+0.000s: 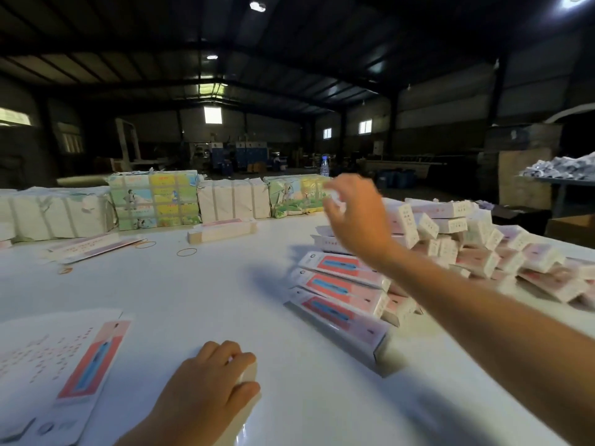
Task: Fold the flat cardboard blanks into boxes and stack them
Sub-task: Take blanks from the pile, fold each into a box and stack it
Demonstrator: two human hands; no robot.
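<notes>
Head view: folded boxes (450,249) heaped at table (199,294) right edge, flat blanks (64,365) left; right hand (354,217) fingers spread, empty; left hand (206,384) curled on a white box (248,375); well underway.

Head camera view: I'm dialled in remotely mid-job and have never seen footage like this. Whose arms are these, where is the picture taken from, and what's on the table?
There is no machine here: a person works bare-handed, and the single wide-angle camera sits on their head, looking forward and down.

The left hand curls its grip round a pale folded box lying on the white table. The right hand is stretched out, fingers spread, above the pile of finished boxes, holding nothing.

Flat blanks lie at near left. Wrapped bundles line the far edge, with rubber bands in front and a water bottle behind.
</notes>
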